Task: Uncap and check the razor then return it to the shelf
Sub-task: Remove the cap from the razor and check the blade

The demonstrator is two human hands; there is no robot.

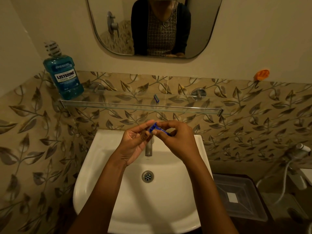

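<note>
While both hands meet above the white sink [101, 166], the blue razor [156, 128] sits between them — its handle pinched in the right hand [175, 139], its head at the fingertips of the left hand [135, 141], which curls around it. Behind, on the glass shelf [118, 105], a small blue razor piece [156, 98] lies near the middle — a Listerine bottle [63, 73] stands at the left end.
</note>
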